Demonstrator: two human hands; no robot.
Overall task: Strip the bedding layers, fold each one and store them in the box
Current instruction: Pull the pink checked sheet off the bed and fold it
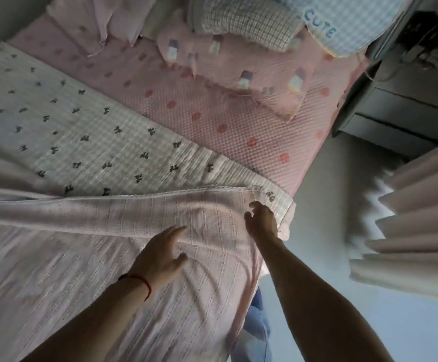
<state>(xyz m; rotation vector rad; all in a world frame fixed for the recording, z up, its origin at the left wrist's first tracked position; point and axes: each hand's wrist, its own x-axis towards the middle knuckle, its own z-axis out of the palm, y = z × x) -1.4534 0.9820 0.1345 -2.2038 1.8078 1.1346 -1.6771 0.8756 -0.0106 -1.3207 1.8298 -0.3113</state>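
Bed (238,121) under pink blanket (82,257)

Both bare arms reach forward, left hand (160,254) spread flat, right hand (262,220) with fingers curled

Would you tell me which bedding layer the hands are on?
The pale pink striped woven blanket, nearest the camera; the bow-print quilt and pink dotted sheet lie untouched beyond.
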